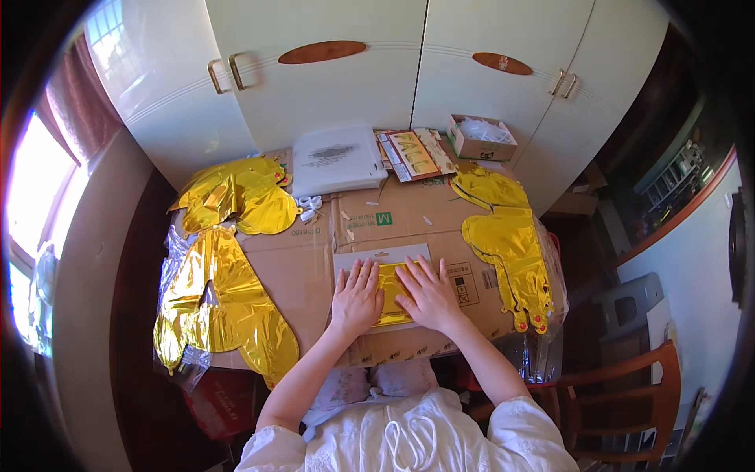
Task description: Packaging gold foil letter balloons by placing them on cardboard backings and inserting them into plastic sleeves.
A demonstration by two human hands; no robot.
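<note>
Hands lie flat, side by side, on a folded gold foil piece (pixel 391 293) that sits on a clear flat pouch with a pale header card (pixel 382 256). The left hand (pixel 355 299) is spread with its fingers fanned and palm down on the foil's left edge; the right hand (pixel 429 295) is spread too, angled inward, pressing the foil's right half. Neither pinches anything; both appear to push down, which looks like a way to squeeze the foil flat against the pouch. All this rests near the front edge of the surface (pixel 314 275), a flattened brown carton with tape seams.

Loose gold foil shapes are kept out to the sides, well apart from the hands: a crumpled heap (pixel 236 193) at the back left, a long sheet (pixel 216 307) drooping over the left edge, and another (pixel 503 232) along the right edge. At the back sit a white flat packet (pixel 336 160), printed cards (pixel 413 153) and a small open box (pixel 481 138), just before a pale wardrobe (pixel 354 79). A wooden chair (pixel 629 393) stands at the lower right.

Most of the foil piece is under the palms, so its shape cannot be told. The pouch's lower edge is hidden by the wrists. What the box holds is too small to make out, and the fisheye rim darkens the far right of the room
</note>
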